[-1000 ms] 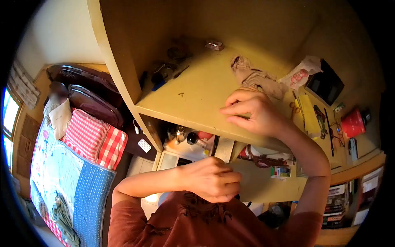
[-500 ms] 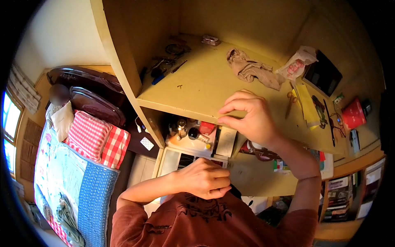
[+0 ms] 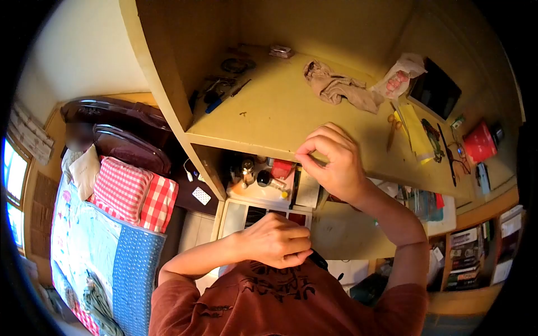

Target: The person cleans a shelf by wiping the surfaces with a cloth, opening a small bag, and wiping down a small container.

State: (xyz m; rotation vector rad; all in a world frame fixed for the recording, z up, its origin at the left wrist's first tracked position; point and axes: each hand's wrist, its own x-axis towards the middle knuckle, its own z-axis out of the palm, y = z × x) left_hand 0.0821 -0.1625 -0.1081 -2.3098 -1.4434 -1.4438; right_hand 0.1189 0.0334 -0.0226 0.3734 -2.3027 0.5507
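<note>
My left hand (image 3: 277, 241) is curled closed in front of the red-brown shirt (image 3: 269, 297); anything within its fingers is hidden. Thumb and index finger of my right hand (image 3: 332, 162) are pinched together over the front edge of the yellow shelf (image 3: 269, 126), and whatever lies between the tips is too small to make out. Beyond that hand, a crumpled beige cloth (image 3: 339, 88) lies on the shelf. Orange-handled scissors (image 3: 392, 127) and a yellow sheet (image 3: 413, 134) are to its right.
An open compartment below the shelf holds bottles and a red item (image 3: 281, 168). A blue-handled tool (image 3: 213, 106) lies at the shelf's left, a dark tablet-like panel (image 3: 436, 89) and red container (image 3: 480, 141) at right. A bed with checked pillows (image 3: 120, 187) stands left; books (image 3: 464, 255) fill lower shelves.
My right thumb and index finger have come together from a wider curl. My left hand stays curled, now a little higher in view. The camera view has shifted slightly, showing more below the shelf.
</note>
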